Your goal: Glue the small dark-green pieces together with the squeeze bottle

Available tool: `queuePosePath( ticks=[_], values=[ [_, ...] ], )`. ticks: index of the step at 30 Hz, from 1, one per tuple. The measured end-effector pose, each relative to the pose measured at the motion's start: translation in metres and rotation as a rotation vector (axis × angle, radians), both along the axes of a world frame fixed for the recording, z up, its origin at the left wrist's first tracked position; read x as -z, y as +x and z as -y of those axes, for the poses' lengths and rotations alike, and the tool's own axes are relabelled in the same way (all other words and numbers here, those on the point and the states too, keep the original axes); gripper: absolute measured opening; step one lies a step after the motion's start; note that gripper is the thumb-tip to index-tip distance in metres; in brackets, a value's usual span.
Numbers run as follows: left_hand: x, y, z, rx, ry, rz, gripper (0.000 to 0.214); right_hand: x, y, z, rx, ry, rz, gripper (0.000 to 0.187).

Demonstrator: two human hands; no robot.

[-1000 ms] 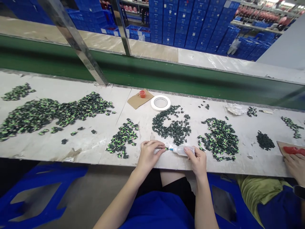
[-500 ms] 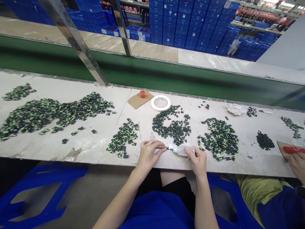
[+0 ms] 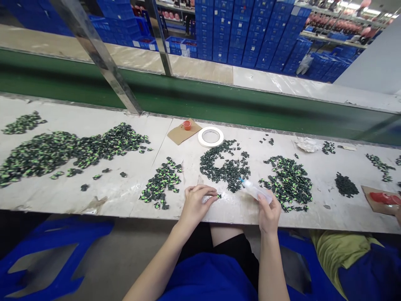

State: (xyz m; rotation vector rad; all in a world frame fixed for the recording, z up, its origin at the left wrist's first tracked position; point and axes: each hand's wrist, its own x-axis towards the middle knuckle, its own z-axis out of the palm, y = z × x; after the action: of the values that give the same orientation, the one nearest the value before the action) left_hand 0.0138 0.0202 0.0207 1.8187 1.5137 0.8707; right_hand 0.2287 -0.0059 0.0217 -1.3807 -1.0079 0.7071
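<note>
Near the middle of the workbench's (image 3: 106, 190) near edge, the left hand (image 3: 196, 203) rests with its thumb and fingertips pinched together, and a small black-and-green piece (image 3: 219, 196) pokes out from them toward the right. The right hand (image 3: 268, 213) is wrapped around a squeeze bottle (image 3: 257, 191), thumb along its side, its wrist just over that same edge. The key relation is between the bottle's blue tip (image 3: 242, 179) and the piece: the tip stands to the right of it and a little farther from the near edge, with a clear gap between. The bottle's long axis slants, its base toward the right and the near edge, its tip toward the left and the far edge, so that it points over the near-right fringe of a heap of small dark parts (image 3: 209, 167) rather than at the piece; whether the tip touches that heap I cannot tell. The left hand is by far the nearer one to the piece. The bottle looks slim, whitish and translucent, its contents not discernible. The piece is mostly black with a bright green patch, too small here for its own long axis to be read.
</note>
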Motion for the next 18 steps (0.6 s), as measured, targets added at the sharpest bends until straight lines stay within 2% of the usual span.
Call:
queuePosePath(
  ticks=[3,6,11,14,16,18],
  values=[
    [0.001,0.001,0.001,0.003,-0.011,0.000,0.009,-0.003,0.003,-0.010,0.127,0.039,0.018,0.038],
    [0.004,0.001,0.002,0.014,0.005,-0.018,0.012,-0.007,0.004,-0.027,0.225,0.000,0.149,0.049],
    [0.010,-0.001,0.004,0.059,0.083,-0.044,0.013,0.001,0.004,-0.048,0.232,-0.175,0.375,0.065],
    [0.014,-0.002,0.006,0.080,0.145,-0.047,0.014,0.003,0.002,-0.044,0.277,-0.167,0.486,0.072],
    [0.019,-0.002,0.006,0.075,0.185,-0.048,0.014,0.001,0.000,-0.035,0.338,-0.064,0.578,0.068],
    [0.023,-0.001,0.007,0.069,0.210,-0.052,0.015,-0.001,-0.004,-0.026,0.359,0.079,0.693,0.044]
  ],
)
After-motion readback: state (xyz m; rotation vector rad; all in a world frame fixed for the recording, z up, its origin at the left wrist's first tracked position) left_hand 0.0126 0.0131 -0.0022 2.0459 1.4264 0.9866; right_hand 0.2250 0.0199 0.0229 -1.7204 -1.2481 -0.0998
